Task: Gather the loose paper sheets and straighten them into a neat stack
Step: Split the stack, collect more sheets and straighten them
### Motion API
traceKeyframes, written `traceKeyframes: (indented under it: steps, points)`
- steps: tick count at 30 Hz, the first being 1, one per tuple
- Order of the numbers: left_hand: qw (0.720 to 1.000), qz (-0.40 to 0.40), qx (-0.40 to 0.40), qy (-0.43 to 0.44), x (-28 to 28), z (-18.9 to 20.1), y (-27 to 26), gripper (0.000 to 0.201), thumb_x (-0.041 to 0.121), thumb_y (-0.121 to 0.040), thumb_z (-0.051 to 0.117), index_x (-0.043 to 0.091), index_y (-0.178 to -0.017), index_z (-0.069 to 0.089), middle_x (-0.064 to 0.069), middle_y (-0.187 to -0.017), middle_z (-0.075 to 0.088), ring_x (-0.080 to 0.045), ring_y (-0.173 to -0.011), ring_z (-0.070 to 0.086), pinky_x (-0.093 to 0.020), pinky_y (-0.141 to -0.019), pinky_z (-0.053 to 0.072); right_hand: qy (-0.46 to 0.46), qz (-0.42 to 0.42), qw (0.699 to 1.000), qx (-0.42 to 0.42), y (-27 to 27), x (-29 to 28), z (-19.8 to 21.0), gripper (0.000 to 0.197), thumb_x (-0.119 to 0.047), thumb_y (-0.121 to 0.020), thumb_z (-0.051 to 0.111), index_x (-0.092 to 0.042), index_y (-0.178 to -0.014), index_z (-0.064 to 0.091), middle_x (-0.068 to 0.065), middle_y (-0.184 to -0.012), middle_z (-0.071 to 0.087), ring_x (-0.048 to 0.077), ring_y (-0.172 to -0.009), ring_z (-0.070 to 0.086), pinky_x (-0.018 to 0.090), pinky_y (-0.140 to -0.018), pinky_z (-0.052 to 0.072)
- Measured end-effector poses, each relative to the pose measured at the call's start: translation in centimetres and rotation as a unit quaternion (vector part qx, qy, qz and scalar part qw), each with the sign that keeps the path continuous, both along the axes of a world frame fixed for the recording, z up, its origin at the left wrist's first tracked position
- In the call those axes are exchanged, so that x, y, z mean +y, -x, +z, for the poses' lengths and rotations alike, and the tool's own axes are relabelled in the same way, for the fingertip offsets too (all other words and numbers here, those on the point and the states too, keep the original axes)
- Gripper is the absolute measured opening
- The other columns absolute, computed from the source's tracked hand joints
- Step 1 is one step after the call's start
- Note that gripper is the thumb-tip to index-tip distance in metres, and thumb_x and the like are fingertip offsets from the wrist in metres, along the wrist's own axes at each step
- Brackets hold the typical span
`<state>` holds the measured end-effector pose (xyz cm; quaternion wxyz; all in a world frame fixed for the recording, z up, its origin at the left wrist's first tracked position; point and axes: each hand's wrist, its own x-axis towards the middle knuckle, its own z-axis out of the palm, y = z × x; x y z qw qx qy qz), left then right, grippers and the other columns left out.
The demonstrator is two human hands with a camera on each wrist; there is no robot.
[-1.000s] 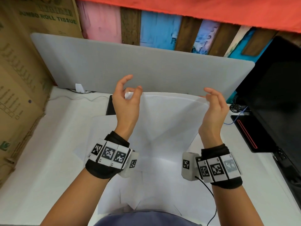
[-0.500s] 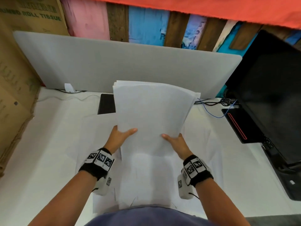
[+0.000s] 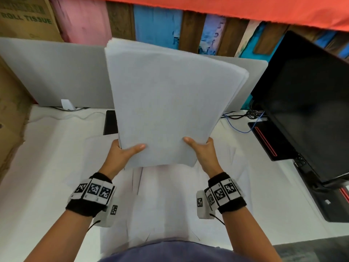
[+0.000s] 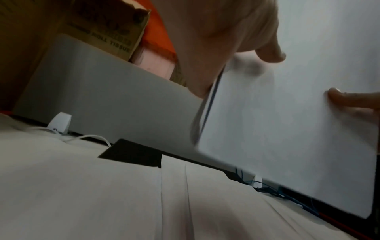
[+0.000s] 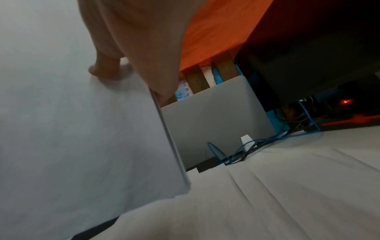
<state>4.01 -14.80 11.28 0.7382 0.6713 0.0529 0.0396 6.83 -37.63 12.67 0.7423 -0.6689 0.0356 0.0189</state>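
1. Pinching the stack of sheets (image 3: pixel 166 106) near its lower corners: left hand (image 3: pixel 120 156) and right hand (image 3: pixel 204 155) each clamp an edge, thumbs across the front face, fingers hidden behind.
2. Stack is held upright above the counter (image 3: pixel 37 167), long axis vertical, leaning slightly right; bottom edge clear of the surface, straight below both grips.
3. Top edges look fanned and uneven, so a tap down on the counter seems due. Both hands equally near.
4. More loose sheets (image 3: pixel 170 201) lie flat underneath.
5. Left wrist view shows a gap opening at the stack's side edge (image 4: pixel 207 113); head view hides it.
6. Monitor (image 3: pixel 306 103) stands to the right.
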Motion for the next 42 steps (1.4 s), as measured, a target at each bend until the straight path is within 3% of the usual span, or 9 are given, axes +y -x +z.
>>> traceKeyframes:
  steps: [9, 11, 14, 17, 23, 29, 33, 38, 42]
  points:
    - [0.998, 0.032, -0.048, -0.001, 0.3, 0.0, -0.2, 0.064, 0.057, -0.038, 0.084, 0.030, -0.092, 0.062, 0.022, -0.084, 0.072, 0.003, -0.082, 0.067, -0.010, -0.068, 0.052, 0.025, 0.037, 0.997, 0.055, 0.9, 1.1, -2.4, 0.022, -0.008, -0.082, 0.068, -0.028, -0.087, 0.059, -0.010, -0.088, 0.065, 0.000, -0.079, 0.062, 0.010, -0.067, 0.051]
    - [0.999, 0.024, -0.020, -0.010, 0.5, -0.7, -0.2, 0.053, 0.044, -0.048, 0.085, 0.028, -0.092, 0.061, 0.023, -0.082, 0.072, -0.002, -0.086, 0.067, -0.009, -0.066, 0.051, 0.017, 0.016, 0.998, 0.055, 0.6, 1.5, -1.8, 0.014, -0.010, -0.084, 0.064, -0.023, -0.088, 0.062, -0.007, -0.088, 0.065, 0.007, -0.082, 0.062, 0.018, -0.075, 0.053]
    - [0.999, -0.001, 0.033, -0.022, 0.8, -2.1, 0.2, 0.061, 0.054, -0.043, 0.085, 0.027, -0.093, 0.061, 0.014, -0.082, 0.073, -0.002, -0.082, 0.068, -0.015, -0.070, 0.053, -0.019, -0.021, 0.999, 0.035, -0.2, 1.6, -0.4, 0.008, -0.013, -0.087, 0.062, -0.021, -0.090, 0.063, -0.004, -0.089, 0.067, 0.012, -0.083, 0.063, 0.029, -0.084, 0.051]
    - [0.997, 0.010, 0.064, -0.046, 0.9, -2.9, 0.7, 0.026, 0.020, -0.078, 0.070, 0.020, -0.100, 0.056, 0.010, -0.091, 0.062, -0.006, -0.085, 0.061, -0.026, -0.081, 0.049, -0.017, -0.028, 0.999, -0.001, -1.0, 1.8, 0.0, 0.009, -0.014, -0.088, 0.060, -0.019, -0.094, 0.063, -0.006, -0.089, 0.066, 0.008, -0.080, 0.063, 0.021, -0.077, 0.052]
    - [0.983, 0.117, 0.118, -0.075, 3.4, -6.6, 2.7, 0.029, 0.008, -0.087, 0.059, 0.002, -0.115, 0.056, -0.009, -0.104, 0.061, -0.023, -0.095, 0.058, -0.033, -0.086, 0.042, 0.178, 0.068, 0.978, 0.088, -1.1, 0.9, -5.6, 0.040, -0.020, -0.086, 0.064, -0.016, -0.123, 0.049, 0.004, -0.114, 0.056, 0.019, -0.105, 0.056, 0.019, -0.078, 0.043]
    - [0.955, 0.208, 0.200, -0.072, 7.6, -10.2, 6.1, 0.031, 0.006, -0.086, 0.060, -0.009, -0.113, 0.055, -0.017, -0.103, 0.059, -0.027, -0.095, 0.055, -0.036, -0.086, 0.041, 0.370, -0.087, 0.880, 0.285, -0.3, -4.7, -12.0, 0.083, -0.037, -0.079, 0.070, -0.009, -0.143, 0.025, 0.022, -0.141, 0.035, 0.038, -0.131, 0.034, 0.043, -0.106, 0.033]
    - [0.946, 0.211, 0.231, -0.085, 7.8, -11.9, 6.8, 0.026, 0.001, -0.086, 0.059, -0.012, -0.108, 0.057, -0.015, -0.094, 0.061, -0.026, -0.084, 0.056, -0.033, -0.077, 0.044, 0.358, -0.080, 0.896, 0.252, -0.1, -1.7, -12.2, 0.097, -0.030, -0.077, 0.073, -0.007, -0.146, 0.009, 0.024, -0.145, 0.029, 0.039, -0.132, 0.034, 0.044, -0.106, 0.033]
    - [0.946, 0.185, 0.248, -0.094, 7.1, -13.0, 7.0, 0.021, 0.001, -0.085, 0.060, -0.010, -0.104, 0.059, -0.018, -0.093, 0.061, -0.026, -0.084, 0.055, -0.034, -0.079, 0.042, 0.250, -0.021, 0.929, 0.272, -1.1, 1.0, -12.1, 0.069, -0.013, -0.075, 0.075, 0.004, -0.132, 0.040, 0.016, -0.132, 0.051, 0.031, -0.118, 0.053, 0.032, -0.093, 0.045]
    - [0.948, 0.182, 0.248, -0.083, 7.1, -12.9, 6.9, 0.014, 0.004, -0.085, 0.061, -0.006, -0.096, 0.061, -0.015, -0.083, 0.062, -0.025, -0.077, 0.056, -0.033, -0.076, 0.043, 0.266, -0.035, 0.938, 0.218, -1.5, 0.6, -11.0, 0.049, -0.009, -0.088, 0.060, 0.005, -0.131, 0.043, 0.019, -0.133, 0.051, 0.032, -0.121, 0.050, 0.031, -0.098, 0.040]
